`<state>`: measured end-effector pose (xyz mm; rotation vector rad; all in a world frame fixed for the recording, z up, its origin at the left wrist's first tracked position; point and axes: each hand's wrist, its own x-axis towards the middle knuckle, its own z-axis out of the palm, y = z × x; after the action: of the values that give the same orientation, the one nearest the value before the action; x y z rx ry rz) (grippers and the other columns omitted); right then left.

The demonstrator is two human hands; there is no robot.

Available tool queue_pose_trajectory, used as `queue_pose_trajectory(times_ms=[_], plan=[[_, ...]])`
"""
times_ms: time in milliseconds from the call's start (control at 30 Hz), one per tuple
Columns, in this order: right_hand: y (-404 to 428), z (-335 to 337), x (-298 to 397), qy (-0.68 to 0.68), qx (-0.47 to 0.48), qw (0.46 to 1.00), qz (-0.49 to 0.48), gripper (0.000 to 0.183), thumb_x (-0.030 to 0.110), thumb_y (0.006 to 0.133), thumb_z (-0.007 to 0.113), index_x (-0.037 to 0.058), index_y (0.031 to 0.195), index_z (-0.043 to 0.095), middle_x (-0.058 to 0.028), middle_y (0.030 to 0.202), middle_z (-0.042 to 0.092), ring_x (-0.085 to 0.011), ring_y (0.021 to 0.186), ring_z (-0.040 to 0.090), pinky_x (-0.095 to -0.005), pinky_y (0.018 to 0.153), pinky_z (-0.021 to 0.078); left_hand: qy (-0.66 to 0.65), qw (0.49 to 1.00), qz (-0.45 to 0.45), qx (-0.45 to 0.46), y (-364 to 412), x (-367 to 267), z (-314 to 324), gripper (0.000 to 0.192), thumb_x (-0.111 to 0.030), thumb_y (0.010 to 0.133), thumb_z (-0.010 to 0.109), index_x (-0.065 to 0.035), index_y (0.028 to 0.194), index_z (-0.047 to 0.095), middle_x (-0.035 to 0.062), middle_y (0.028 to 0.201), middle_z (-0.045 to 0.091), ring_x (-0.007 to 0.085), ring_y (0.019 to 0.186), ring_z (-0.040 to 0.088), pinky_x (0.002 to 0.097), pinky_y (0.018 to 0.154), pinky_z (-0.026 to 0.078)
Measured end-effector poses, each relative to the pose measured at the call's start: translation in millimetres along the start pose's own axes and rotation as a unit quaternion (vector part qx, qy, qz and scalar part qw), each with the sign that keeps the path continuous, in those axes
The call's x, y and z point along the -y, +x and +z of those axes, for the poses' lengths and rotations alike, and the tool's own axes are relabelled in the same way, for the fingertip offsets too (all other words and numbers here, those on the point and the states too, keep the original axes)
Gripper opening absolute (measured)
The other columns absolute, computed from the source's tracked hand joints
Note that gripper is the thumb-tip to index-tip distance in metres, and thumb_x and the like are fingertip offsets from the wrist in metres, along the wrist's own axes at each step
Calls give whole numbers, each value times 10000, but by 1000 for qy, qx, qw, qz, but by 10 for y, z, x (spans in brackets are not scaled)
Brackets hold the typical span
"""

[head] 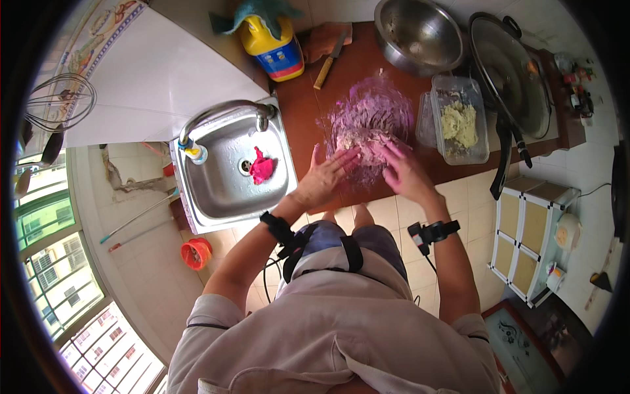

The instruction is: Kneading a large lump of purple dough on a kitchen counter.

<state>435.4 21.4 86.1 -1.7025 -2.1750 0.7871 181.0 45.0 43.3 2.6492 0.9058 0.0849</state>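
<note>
A rough mass of pinkish-purple dough (366, 141) lies on the red-brown countertop (307, 123), with purple smears spread behind and around it. My left hand (327, 175) rests at the dough's left front side, fingers extended and thumb apart. At its right front side my right hand (404, 172) touches it with spread fingers. Neither hand is closed around anything. To the right stands a clear plastic container (475, 156) holding pale yellowish-green dough (459, 124). Its contents stay apart from the purple dough. Some fingertips are hard to make out against the dough.
A steel sink (216, 204) with pink-red peel (262, 166) is at left. Behind are a yellow jug (278, 49), a wooden-handled knife (329, 64) and a steel bowl (418, 39). A lidded pan (512, 79) stands right, its handle past the counter edge.
</note>
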Motion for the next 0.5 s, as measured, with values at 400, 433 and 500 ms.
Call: queue_pose_trajectory(times_ms=[400, 433, 500], plan=[[479, 220, 21, 111, -185, 973, 85, 111, 152, 862, 618, 49, 903, 608, -124, 819, 656, -287, 752, 630, -402, 655, 490, -77, 969, -97, -212, 837, -192, -251, 306, -219, 888, 514, -66, 1147, 565, 106, 1034, 562, 292, 970, 510, 406, 851, 404], [475, 379, -62, 26, -202, 978, 47, 101, 132, 862, 597, 41, 907, 597, -133, 809, 644, -317, 755, 609, -436, 674, 476, -77, 976, -85, -185, 860, -195, -157, 297, -188, 902, 489, -39, 1150, 555, 122, 1049, 561, 311, 966, 508, 408, 850, 409], [431, 583, -10, -2, -258, 966, 11, 93, 123, 864, 562, 49, 919, 572, -140, 845, 623, -351, 806, 562, -476, 735, 439, -122, 962, -128, -210, 776, -183, 89, 315, -216, 912, 459, -54, 1167, 548, 109, 1141, 565, 299, 998, 514, 407, 867, 415]])
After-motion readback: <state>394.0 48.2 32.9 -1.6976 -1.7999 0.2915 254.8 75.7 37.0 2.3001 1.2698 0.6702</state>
